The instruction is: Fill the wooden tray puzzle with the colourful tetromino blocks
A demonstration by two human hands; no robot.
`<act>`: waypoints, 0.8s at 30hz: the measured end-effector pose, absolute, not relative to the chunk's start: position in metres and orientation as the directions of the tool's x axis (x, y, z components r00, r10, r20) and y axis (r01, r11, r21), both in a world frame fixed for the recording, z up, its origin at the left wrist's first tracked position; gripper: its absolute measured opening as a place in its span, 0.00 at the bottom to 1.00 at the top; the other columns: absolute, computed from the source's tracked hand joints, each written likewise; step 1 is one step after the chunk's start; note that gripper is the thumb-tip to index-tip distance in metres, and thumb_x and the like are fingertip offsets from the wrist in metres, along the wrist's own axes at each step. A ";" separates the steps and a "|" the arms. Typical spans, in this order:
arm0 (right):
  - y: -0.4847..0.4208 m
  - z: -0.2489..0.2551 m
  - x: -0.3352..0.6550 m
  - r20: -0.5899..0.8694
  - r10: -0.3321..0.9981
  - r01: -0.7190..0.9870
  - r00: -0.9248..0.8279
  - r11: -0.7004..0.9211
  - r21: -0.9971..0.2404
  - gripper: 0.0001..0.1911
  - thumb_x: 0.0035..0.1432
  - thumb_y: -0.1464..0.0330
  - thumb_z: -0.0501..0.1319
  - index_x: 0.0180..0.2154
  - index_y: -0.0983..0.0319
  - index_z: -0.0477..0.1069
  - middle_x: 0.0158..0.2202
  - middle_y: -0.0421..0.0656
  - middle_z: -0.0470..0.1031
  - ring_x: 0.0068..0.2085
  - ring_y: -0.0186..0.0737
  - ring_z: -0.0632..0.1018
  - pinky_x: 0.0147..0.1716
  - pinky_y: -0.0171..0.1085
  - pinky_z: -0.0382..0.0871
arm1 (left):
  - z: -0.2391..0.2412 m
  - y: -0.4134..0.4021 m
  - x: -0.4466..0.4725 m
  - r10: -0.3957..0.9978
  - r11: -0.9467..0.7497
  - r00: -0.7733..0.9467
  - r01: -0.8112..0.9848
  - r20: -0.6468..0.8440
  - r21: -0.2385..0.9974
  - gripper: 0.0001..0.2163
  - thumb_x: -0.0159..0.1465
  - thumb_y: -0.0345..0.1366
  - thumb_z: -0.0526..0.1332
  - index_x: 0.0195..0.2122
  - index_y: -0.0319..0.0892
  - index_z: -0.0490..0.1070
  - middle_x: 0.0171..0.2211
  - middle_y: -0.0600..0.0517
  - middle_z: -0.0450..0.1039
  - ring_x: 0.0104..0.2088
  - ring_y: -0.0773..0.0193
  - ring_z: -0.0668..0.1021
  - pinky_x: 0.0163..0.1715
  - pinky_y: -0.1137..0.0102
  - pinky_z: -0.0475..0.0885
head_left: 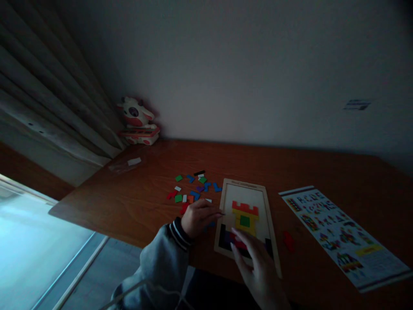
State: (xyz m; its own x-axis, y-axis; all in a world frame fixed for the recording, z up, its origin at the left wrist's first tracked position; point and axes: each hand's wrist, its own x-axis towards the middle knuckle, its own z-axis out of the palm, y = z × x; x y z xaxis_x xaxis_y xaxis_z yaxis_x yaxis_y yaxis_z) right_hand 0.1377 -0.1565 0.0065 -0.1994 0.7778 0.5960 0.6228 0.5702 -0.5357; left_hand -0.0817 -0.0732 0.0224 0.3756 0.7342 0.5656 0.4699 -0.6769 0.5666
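Note:
A wooden puzzle tray (270, 211) lies on the table with flat coloured pieces in it. Red crenellated pieces (245, 208) sit above yellow pieces (251, 226), which surround a green square (245, 221). Black, purple and red pieces fill the lower part, partly hidden by my right hand (258, 262). That hand hovers over the tray's lower end, thumb and fingers apart, nothing visible between them. My left hand (200, 217) rests at the tray's left edge, fingers stretched out over the rim, with loose pieces beside and partly under it.
Several loose coloured pieces, among them a green one (178, 198), lie left of the tray. A red piece (288, 241) and a printed pattern sheet (342, 237) lie to the right. A toy cow (138, 122) and a clear plastic bag (124, 165) are at the back left.

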 end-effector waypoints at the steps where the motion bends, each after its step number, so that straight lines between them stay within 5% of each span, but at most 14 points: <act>1: -0.153 0.009 0.138 0.581 0.797 0.606 -0.168 0.548 -0.577 0.18 0.66 0.64 0.58 0.56 0.58 0.69 0.48 0.47 0.80 0.45 0.45 0.83 0.43 0.42 0.80 | 0.023 -0.081 -0.073 0.744 -0.667 0.398 0.421 0.536 0.614 0.10 0.68 0.39 0.61 0.44 0.44 0.81 0.36 0.46 0.80 0.36 0.63 0.81 0.37 0.71 0.78; 6: -0.138 0.016 0.145 0.524 0.845 0.533 -0.105 0.492 -0.688 0.13 0.66 0.62 0.59 0.49 0.57 0.75 0.45 0.45 0.82 0.44 0.45 0.83 0.42 0.41 0.81 | 0.023 -0.097 -0.045 0.815 -0.543 0.354 0.188 0.459 0.818 0.09 0.66 0.40 0.64 0.41 0.42 0.81 0.35 0.45 0.81 0.35 0.62 0.82 0.37 0.72 0.79; 13: -0.142 0.014 0.165 0.432 0.897 0.419 -0.089 0.427 -0.801 0.09 0.64 0.63 0.60 0.42 0.55 0.78 0.43 0.45 0.82 0.44 0.46 0.83 0.46 0.43 0.80 | 0.023 -0.097 -0.038 0.831 -0.463 0.394 0.099 0.392 0.881 0.11 0.64 0.43 0.66 0.40 0.41 0.82 0.35 0.44 0.81 0.34 0.60 0.83 0.36 0.70 0.79; 18: -0.140 -0.002 0.193 0.278 0.955 0.308 0.099 0.237 -0.922 0.12 0.64 0.59 0.60 0.42 0.60 0.75 0.41 0.50 0.82 0.41 0.47 0.83 0.40 0.41 0.81 | 0.020 -0.085 -0.049 0.838 -0.519 0.313 0.205 0.447 0.830 0.08 0.66 0.39 0.65 0.40 0.42 0.81 0.36 0.46 0.82 0.37 0.60 0.83 0.39 0.68 0.79; 24: -0.131 -0.026 0.234 0.215 0.943 0.360 0.255 0.114 -0.926 0.19 0.62 0.58 0.62 0.51 0.61 0.72 0.46 0.52 0.80 0.45 0.46 0.82 0.42 0.41 0.81 | 0.005 -0.074 -0.060 0.829 -0.559 0.280 0.421 0.484 0.714 0.07 0.67 0.36 0.63 0.44 0.45 0.79 0.39 0.47 0.81 0.38 0.61 0.82 0.41 0.66 0.80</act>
State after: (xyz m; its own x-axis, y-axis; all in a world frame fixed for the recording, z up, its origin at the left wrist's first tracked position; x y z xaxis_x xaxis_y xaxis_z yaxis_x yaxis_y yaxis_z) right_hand 0.2344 -0.1314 -0.0258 0.2548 0.9427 0.2154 0.3603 0.1142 -0.9258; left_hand -0.0604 -0.0743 0.0046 0.2797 0.8292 0.4840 0.4209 -0.5590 0.7144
